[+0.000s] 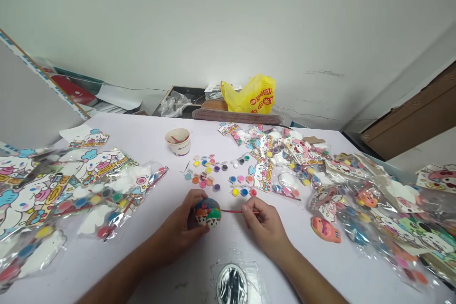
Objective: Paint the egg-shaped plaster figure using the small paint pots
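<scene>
My left hand (pixel 183 228) is wrapped round a small painted figurine (pixel 208 213), coloured blue, green, red and white, and holds it just above the white table (pixel 149 137). My right hand (pixel 265 225) pinches a thin red paintbrush (pixel 234 211) whose tip points left at the figurine. Strips of small paint pots (pixel 205 171) in many colours lie just beyond both hands.
A paper cup (pixel 177 141) with a brush in it stands at the back. Cartoon craft kits in clear bags (pixel 71 185) cover the left side, and more bags (pixel 356 190) the right. A painted pink figure (pixel 325 230) lies at the right. A yellow bag (pixel 251 95) sits behind the table.
</scene>
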A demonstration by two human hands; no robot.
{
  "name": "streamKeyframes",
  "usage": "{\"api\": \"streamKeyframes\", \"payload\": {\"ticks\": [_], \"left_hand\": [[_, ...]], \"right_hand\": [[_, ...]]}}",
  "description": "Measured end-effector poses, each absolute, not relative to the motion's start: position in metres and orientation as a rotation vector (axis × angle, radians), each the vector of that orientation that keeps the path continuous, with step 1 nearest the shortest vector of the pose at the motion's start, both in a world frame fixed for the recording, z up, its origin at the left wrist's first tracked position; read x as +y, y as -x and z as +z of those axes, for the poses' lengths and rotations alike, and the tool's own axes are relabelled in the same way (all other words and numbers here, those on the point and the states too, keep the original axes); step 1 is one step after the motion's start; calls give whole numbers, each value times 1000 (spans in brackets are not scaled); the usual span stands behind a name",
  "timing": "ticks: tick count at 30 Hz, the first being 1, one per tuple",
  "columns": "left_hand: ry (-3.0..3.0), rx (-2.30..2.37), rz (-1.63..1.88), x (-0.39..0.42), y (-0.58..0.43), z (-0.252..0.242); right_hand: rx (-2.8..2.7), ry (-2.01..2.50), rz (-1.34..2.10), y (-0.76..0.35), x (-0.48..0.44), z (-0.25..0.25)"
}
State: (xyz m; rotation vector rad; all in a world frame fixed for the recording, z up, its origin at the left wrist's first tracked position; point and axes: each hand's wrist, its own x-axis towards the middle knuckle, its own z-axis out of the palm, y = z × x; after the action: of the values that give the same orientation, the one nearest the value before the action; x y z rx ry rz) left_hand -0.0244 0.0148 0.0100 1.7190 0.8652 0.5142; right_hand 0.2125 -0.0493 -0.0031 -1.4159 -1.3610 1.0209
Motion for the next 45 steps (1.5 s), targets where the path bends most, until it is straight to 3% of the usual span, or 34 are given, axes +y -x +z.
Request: {"api": "streamKeyframes", "payload": {"ticks": [45], "left_hand": [[-1425, 697, 558, 16, 23, 7]], "right_hand": [[-1398, 1403, 1068, -216, -50, -4]]}}
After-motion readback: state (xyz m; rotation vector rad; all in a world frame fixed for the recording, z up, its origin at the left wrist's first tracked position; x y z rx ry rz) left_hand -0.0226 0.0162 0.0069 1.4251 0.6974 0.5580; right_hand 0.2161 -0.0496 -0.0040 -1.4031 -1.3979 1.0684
